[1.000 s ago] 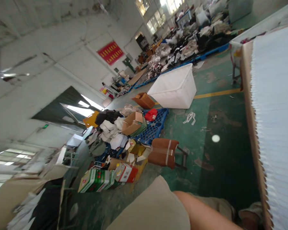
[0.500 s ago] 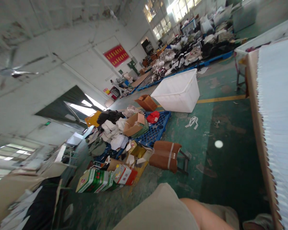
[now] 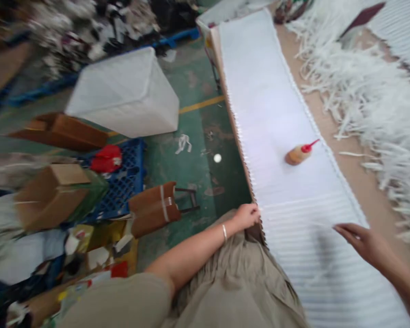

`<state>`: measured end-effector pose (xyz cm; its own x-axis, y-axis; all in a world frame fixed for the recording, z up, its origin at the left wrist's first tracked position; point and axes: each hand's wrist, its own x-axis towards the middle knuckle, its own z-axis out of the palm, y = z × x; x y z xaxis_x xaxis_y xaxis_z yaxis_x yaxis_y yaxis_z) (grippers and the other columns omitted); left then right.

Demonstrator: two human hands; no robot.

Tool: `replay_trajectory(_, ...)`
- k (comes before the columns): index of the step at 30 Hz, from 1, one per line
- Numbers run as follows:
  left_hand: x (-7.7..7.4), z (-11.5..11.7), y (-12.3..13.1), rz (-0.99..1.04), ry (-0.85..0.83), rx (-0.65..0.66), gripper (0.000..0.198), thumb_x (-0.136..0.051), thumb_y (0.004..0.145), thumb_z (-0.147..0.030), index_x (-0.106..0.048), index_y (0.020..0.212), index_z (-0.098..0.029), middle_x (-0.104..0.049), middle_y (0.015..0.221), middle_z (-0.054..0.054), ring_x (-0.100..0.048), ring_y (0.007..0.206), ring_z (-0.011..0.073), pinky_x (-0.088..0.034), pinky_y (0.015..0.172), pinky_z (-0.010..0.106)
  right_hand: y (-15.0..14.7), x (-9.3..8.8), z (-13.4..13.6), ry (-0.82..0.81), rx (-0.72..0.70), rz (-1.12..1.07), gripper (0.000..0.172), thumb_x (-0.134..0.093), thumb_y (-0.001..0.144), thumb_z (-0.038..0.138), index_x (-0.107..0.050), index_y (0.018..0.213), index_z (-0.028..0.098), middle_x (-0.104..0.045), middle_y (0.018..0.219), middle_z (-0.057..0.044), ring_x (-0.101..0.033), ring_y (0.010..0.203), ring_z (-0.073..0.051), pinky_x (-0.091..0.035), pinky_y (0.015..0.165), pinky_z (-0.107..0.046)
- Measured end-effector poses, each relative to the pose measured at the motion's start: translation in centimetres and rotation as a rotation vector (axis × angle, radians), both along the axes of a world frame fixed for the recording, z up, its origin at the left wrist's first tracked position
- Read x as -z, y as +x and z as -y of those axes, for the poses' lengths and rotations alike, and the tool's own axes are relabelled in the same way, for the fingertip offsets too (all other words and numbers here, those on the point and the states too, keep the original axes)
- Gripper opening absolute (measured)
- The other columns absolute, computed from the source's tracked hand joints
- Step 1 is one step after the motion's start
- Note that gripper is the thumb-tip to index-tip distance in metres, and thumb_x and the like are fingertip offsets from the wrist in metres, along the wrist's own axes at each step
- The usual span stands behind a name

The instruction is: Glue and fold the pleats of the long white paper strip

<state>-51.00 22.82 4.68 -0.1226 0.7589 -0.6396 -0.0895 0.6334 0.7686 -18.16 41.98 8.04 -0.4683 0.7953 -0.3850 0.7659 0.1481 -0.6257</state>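
Note:
A long stack of white strips [image 3: 269,123] with toothed, fringed edges covers the near side of the table. At its left edge my left hand [image 3: 248,215] is closed, fingertips pressed together against the border; what they pinch is too small to make out. Above the strips on the right, my right hand [image 3: 367,243] has thumb and fingers brought together in a pinch. Whatever lies at its fingertips is blurred. Farther up, a squeeze bottle [image 3: 296,156] with a red nozzle and amber contents lies tilted on the white surface.
Loose white strips [image 3: 372,100] are heaped along the table's right side. A dark red flat piece [image 3: 364,19] stands among them. Left on the green floor are a white bin [image 3: 130,93], a stool with a brown cover [image 3: 153,209], a blue pallet [image 3: 123,182] and an open carton [image 3: 51,196].
My view has swung right and down from the workshop to the table. Both hands and the squeeze bottle have come into sight; earlier only part of an arm showed.

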Motion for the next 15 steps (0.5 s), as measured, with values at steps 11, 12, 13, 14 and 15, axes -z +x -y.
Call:
replay_trajectory(11, 4.1, -1.5, 1.4, -0.288, 0.076, -0.066, 0.024, -0.061, 0.089, -0.028, -0.054, 0.067, -0.023, -0.06, 0.057, 0.0, -0.053, 0.052, 0.0131, -0.041, 0.055, 0.027, 1.9, 1.8, -6.9, -0.022, 0.183, 0.026, 0.043, -0.068, 0.074, 0.065, -0.071, 0.084, 0.024, -0.072, 0.072, -0.004, -0.07, 0.072, -0.025, -0.057, 0.073, -0.04)
replay_trajectory(12, 4.3, -1.8, 1.5, -0.313, 0.068, -0.072, 0.023, -0.061, 0.088, -0.027, -0.055, 0.067, -0.023, -0.06, 0.057, 0.0, -0.053, 0.054, 0.0135, -0.041, 0.056, 0.027, 1.8, 1.9, -7.5, -0.027, 0.21, 0.002, 0.043, -0.07, 0.073, 0.064, -0.07, 0.084, 0.023, -0.072, 0.072, -0.004, -0.069, 0.071, -0.024, -0.057, 0.072, -0.038)
replay_trajectory(13, 4.5, -2.1, 1.7, -0.334, 0.06, -0.075, 0.022, -0.061, 0.088, -0.027, -0.055, 0.068, -0.022, -0.06, 0.058, 0.0, -0.055, 0.056, 0.0138, -0.041, 0.057, 0.027, 1.7, 2.1, -8.1, -0.031, 0.225, -0.015, 0.042, -0.07, 0.073, 0.064, -0.07, 0.084, 0.023, -0.072, 0.072, -0.004, -0.068, 0.07, -0.023, -0.056, 0.071, -0.036)
replay_trajectory(14, 4.7, -2.3, 1.8, -0.348, 0.053, -0.075, 0.019, -0.06, 0.089, -0.027, -0.057, 0.07, -0.022, -0.061, 0.059, 0.0, -0.056, 0.058, 0.0141, -0.041, 0.058, 0.026, 1.5, 2.3, -8.8, -0.029, 0.233, -0.023, 0.042, -0.069, 0.074, 0.063, -0.07, 0.085, 0.022, -0.071, 0.071, -0.004, -0.068, 0.069, -0.022, -0.055, 0.069, -0.035)
replay_trajectory(15, 4.8, -2.5, 1.9, -0.359, 0.045, -0.075, 0.017, -0.058, 0.09, -0.026, -0.058, 0.073, -0.021, -0.063, 0.061, 0.0, -0.057, 0.06, 0.0141, -0.041, 0.059, 0.026, 1.2, 2.5, -9.4, -0.02, 0.232, -0.022, 0.042, -0.068, 0.076, 0.062, -0.07, 0.086, 0.021, -0.07, 0.07, -0.004, -0.067, 0.068, -0.021, -0.055, 0.069, -0.034)
